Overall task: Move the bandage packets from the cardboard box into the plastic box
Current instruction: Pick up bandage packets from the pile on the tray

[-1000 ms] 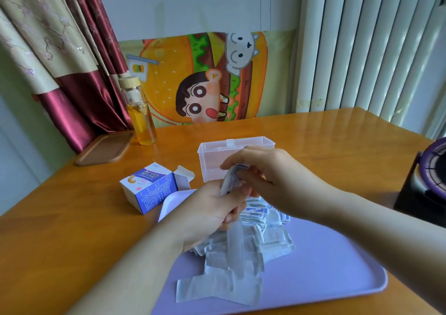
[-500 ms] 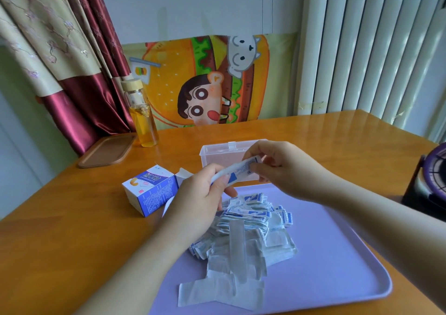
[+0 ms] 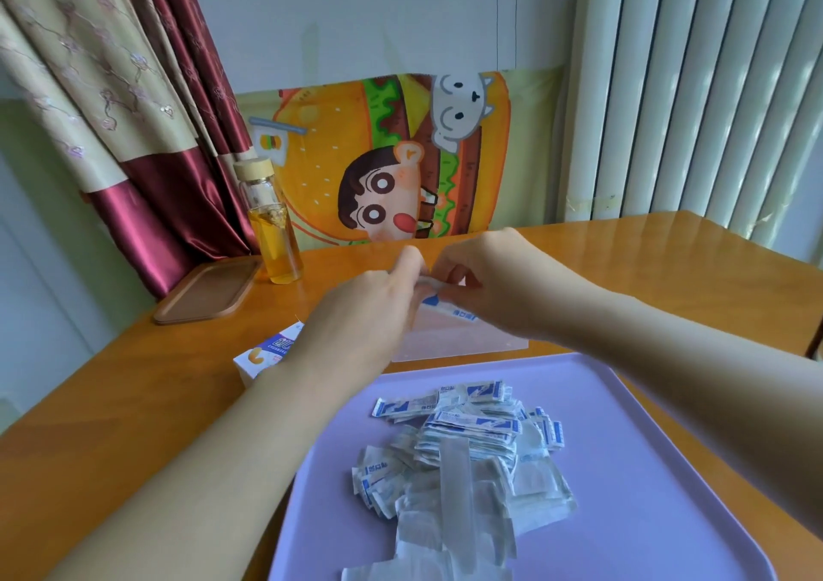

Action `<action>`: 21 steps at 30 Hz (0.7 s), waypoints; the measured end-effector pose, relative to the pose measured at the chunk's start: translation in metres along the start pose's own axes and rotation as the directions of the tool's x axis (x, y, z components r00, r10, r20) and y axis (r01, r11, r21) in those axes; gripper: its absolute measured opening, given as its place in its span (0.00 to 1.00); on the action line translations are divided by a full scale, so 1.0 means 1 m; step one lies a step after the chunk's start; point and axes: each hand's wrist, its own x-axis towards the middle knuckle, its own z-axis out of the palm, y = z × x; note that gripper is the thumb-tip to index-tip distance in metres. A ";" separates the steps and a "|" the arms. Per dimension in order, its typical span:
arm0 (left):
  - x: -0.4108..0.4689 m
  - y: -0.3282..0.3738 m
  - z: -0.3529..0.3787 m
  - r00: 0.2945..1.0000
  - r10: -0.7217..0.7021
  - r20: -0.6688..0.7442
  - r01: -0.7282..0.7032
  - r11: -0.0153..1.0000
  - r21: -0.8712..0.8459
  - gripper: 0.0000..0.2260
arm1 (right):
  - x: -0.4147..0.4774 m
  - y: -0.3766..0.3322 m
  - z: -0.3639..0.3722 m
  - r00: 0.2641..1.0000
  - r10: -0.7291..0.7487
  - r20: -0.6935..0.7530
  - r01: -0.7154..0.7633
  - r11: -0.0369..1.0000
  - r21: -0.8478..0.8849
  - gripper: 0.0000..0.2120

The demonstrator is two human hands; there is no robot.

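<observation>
Both hands are raised over the clear plastic box [image 3: 463,340], which stands on the table just beyond the purple tray [image 3: 645,447]. My left hand [image 3: 356,318] and my right hand [image 3: 485,277] pinch the two ends of one white-and-blue bandage packet [image 3: 445,306] above the box's opening. A heap of several more packets [image 3: 467,451] lies on the tray, with loose white backing strips at its near side. The blue-and-white cardboard box [image 3: 267,355] lies on its side to the left, mostly hidden behind my left forearm.
A glass bottle [image 3: 271,229] of yellow liquid and a brown wooden tray [image 3: 205,291] stand at the back left by the curtain. A cartoon poster leans against the wall. A dark object shows at the right edge.
Both hands have moved away from the pile and forward with the packet, now over the plastic box. The camera has tilted up and closer.
</observation>
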 end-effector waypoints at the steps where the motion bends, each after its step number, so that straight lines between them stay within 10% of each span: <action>1: 0.005 -0.003 -0.001 0.999 -0.007 -0.034 0.007 1.000 -0.021 0.04 | 0.006 0.001 0.001 1.000 0.001 -0.027 -0.001 1.000 0.016 0.05; 8: 0.035 -0.049 0.032 0.973 -0.230 -0.031 0.218 0.953 -0.212 0.14 | 0.061 0.041 0.038 0.974 0.225 -0.021 -0.222 0.972 0.080 0.09; 21: 0.030 -0.078 0.095 0.954 -0.293 0.070 0.298 0.887 -0.353 0.09 | 0.111 0.082 0.118 0.708 0.457 0.539 -0.428 0.884 -0.188 0.15</action>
